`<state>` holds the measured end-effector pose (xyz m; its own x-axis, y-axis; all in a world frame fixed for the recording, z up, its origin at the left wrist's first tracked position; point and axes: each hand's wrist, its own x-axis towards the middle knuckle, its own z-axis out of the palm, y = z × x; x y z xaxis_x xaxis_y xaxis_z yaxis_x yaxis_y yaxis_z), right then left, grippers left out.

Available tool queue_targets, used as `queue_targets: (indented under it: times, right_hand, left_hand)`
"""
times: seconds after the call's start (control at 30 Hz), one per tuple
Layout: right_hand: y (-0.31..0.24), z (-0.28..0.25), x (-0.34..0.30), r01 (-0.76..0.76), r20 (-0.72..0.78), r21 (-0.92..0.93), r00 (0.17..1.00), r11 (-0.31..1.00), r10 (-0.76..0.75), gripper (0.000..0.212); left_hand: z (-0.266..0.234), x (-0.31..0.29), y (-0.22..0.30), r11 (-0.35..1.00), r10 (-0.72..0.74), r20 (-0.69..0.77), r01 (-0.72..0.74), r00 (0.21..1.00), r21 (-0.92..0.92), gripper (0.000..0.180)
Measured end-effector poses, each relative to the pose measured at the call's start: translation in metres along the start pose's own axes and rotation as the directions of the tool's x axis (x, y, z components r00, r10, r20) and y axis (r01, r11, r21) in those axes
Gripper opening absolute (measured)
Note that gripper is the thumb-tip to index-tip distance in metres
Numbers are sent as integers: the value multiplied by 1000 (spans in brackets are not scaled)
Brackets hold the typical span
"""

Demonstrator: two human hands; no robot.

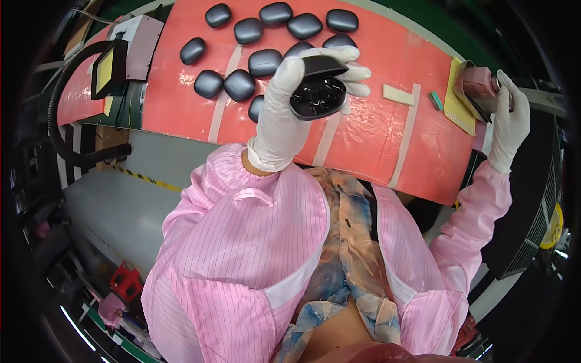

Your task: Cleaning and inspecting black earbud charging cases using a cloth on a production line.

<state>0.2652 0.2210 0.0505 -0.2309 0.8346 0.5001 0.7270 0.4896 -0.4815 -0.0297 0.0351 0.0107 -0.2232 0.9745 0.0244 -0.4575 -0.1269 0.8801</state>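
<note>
My gloved left hand (284, 109) is raised over the near edge of the bench, closed around a glossy black earbud charging case (319, 97). Its lid is hinged up and the hollow interior faces me. At the right end of the bench my gloved right hand (511, 118) reaches the top of a pinkish bottle (476, 83) with a dark cap. The fingers are bent together there, and whatever they pinch is too small to make out. Beyond my left hand lie several dark grey, rounded closed cases (265, 62), spread over the red mat.
The red mat (363, 145) carries strips of whitish tape. A cream block (397, 94), a small green piece (436, 101) and a yellow sheet (458, 103) lie toward the right. On the left stand a grey box (134, 45) and a black flexible hose (54, 115).
</note>
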Motion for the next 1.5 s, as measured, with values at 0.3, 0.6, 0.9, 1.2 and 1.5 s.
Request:
queue_targets:
  times: [0.3,0.6,0.9,1.2,1.5]
  right_hand:
    - [-150,77,-86,535,200,225,792,814,-576,36]
    - [-166,74,-98,364,266,345,846,865,-462,26]
    - [-137,71,-98,240,195,294,933,925,-304,24]
    - [-170,71,-98,-637,805,497,591,589,-39,15]
    - [-153,69,-115,-241,375,707,925,665,-63,14]
  left_hand:
    - [-1,-9,-13,998,42,-68,-45,997,-41,60]
    - [1,-21,-13,984,85,-80,-71,993,162,67]
    - [2,-22,-7,997,-35,-126,25,991,-78,56]
    - [-16,-26,-26,817,345,77,-340,936,467,58]
    - [7,-23,-13,980,135,-95,-119,986,158,77]
